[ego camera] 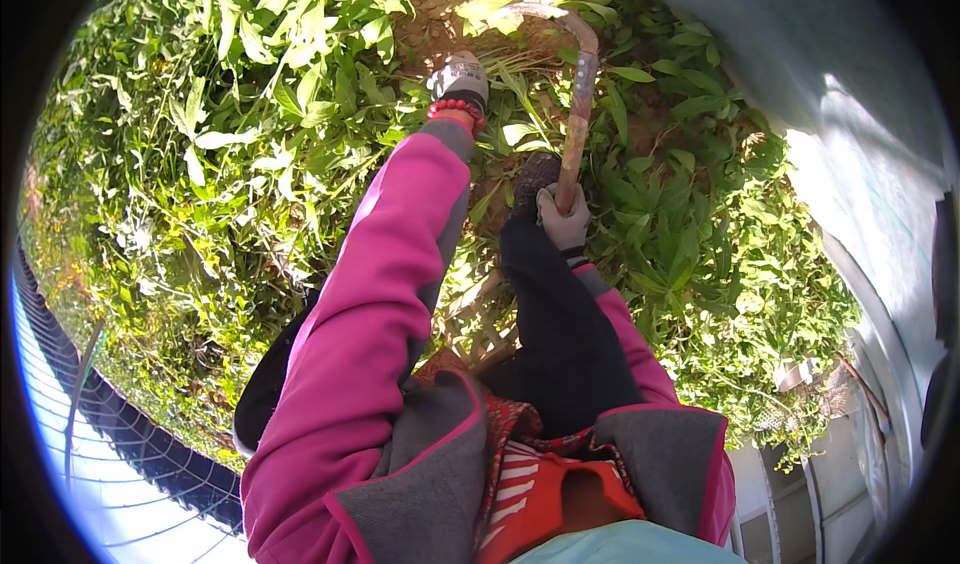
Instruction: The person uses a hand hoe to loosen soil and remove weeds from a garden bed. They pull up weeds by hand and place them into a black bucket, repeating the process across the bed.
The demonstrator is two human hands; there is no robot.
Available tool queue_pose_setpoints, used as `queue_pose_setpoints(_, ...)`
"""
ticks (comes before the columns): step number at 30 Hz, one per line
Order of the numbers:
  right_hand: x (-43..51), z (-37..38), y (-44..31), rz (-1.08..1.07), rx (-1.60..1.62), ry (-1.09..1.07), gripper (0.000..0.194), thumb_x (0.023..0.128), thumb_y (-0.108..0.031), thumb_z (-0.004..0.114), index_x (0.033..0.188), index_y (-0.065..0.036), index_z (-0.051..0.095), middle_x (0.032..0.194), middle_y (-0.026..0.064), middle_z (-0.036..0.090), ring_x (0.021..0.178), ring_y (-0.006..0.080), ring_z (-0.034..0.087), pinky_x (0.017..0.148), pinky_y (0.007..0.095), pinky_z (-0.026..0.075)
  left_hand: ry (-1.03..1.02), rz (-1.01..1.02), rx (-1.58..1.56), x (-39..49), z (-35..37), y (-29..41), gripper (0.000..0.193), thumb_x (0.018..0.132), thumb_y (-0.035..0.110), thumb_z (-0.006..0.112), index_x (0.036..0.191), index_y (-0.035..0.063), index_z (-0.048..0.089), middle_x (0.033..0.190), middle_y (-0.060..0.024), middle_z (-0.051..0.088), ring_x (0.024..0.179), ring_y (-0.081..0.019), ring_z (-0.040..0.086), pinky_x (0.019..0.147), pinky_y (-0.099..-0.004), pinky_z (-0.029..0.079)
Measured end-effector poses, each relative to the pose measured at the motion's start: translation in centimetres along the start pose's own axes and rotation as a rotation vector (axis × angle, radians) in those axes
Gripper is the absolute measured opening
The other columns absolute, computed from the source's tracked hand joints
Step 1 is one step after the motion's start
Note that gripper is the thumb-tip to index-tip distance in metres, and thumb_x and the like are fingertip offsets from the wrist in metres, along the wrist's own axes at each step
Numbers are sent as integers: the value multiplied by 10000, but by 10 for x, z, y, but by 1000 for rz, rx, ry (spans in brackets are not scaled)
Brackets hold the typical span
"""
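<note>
My right hand [564, 219], in a pale work glove, grips the lower end of a sickle's wooden handle [577, 128], just beside my dark shoe [537, 177]. The sickle's curved blade [536, 10] points left at the top of the view, over leafy plants. My left hand [460, 77], gloved and with a red bead bracelet [456, 106] at the wrist, reaches forward to the left of the blade, low among the green plants [517, 87]. Its fingers are mostly hidden, so whether it holds stems cannot be told.
Dense leafy plants [217, 136] cover the ground on the left, with more [675, 241] on the right. Brown soil [427, 27] shows near the top. A translucent plastic sheet [847, 121] slopes along the right side, and wire mesh [142, 481] lies at the lower left.
</note>
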State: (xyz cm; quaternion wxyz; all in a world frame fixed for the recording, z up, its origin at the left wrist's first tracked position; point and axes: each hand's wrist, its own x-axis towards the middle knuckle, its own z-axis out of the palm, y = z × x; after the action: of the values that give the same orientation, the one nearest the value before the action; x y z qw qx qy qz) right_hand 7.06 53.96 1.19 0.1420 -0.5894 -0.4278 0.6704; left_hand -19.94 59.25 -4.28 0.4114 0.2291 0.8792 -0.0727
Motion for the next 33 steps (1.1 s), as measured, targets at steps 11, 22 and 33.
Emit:
queue_pose_setpoints(11,7,2,9,87,-27,41,208,765,-40,645,837,-55,450,651,4,480,526,86,484,485,246,405,-203,281,180,-89,89,-81,366,803,365,534,1087,135,542,1067,-123,634,977,-293,610,823,-392,477)
queue_pose_setpoints(22,12,6,20,-13,-38,53,194,761,-44,661,807,-61,473,647,12,503,497,101,490,464,253,412,109,49,63,-85,22,-117,598,750,210,635,1280,148,364,1312,-140,403,1044,-330,565,822,-428,486)
queue_pose_setpoints(33,16,1,24,-72,-104,60,186,764,-50,663,808,-64,483,640,1,506,496,84,488,458,251,407,196,-312,182,5,49,-127,336,815,219,608,1117,91,532,1169,-151,532,1052,-342,565,827,-482,478)
